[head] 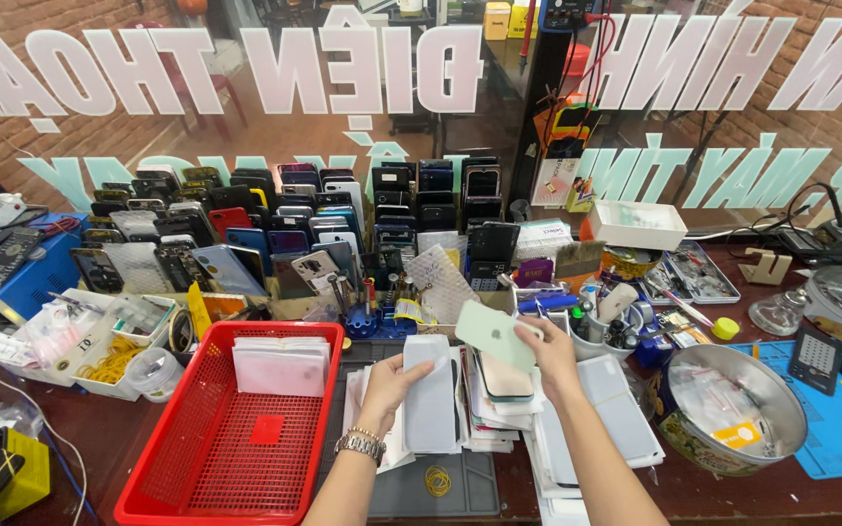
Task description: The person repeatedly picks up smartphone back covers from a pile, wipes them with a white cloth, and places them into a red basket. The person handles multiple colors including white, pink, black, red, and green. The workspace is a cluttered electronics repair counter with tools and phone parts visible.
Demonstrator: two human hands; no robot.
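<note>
Now, left hand [389, 383] fingers gripping white pouch [431, 399], right hand [550, 353] fingers pinching pale-green phone back [491, 331], red basket [187, 466] nearby

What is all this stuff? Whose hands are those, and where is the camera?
The camera sits on a person's head and looks down, so you see that person's own two hands over a crowded workbench. The left hand, with a metal watch on its wrist, holds a pale flat packet. The right hand lifts a light green phone back cover with its fingers. Under them lies a stack of flat packets. To the left is a red plastic basket with white packets inside. Behind stand rows of phone backs, and to the right a round metal bowl.
</note>
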